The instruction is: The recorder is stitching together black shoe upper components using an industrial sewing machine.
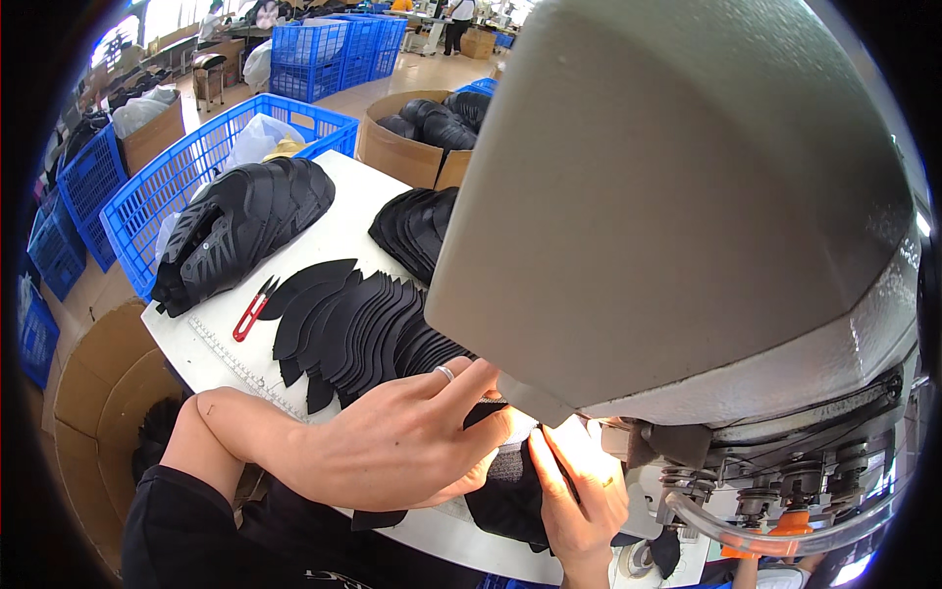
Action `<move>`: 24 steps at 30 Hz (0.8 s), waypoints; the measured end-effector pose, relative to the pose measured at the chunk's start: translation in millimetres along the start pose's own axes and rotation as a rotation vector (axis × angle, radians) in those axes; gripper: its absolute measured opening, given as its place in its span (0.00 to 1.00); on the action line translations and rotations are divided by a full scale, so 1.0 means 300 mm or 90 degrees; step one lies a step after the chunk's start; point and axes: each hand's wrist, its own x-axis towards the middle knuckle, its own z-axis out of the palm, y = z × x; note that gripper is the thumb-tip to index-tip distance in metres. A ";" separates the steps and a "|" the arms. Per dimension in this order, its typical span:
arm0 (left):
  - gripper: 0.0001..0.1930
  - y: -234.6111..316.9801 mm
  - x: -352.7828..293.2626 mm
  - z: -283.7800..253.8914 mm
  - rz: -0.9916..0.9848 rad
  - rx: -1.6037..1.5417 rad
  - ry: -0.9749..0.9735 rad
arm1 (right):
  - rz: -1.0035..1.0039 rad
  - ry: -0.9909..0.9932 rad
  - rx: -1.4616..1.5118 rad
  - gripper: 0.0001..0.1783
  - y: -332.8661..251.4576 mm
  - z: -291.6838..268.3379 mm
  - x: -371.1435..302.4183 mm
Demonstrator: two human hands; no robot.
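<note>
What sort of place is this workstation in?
Most likely a shoe-sewing workshop: a large grey metal machine head, apparently a sewing machine's, looms over the work, with nested black shoe uppers and red-handled metal snips on the white tabletop.

The left hand [407,447] and right hand [581,491] hold black fabric [505,499] by a grey machine [677,216].

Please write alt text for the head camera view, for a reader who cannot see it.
A person's left hand pinches, and right hand touches, dark fabric at a large grey sewing machine. On the white table lie overlapping black pieces, red-handled snips and black shoe uppers; a blue crate stands beyond.
</note>
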 end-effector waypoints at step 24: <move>0.13 -0.018 0.016 -0.005 0.029 -0.034 -0.009 | 0.027 -0.004 -0.024 0.15 -0.006 -0.007 0.017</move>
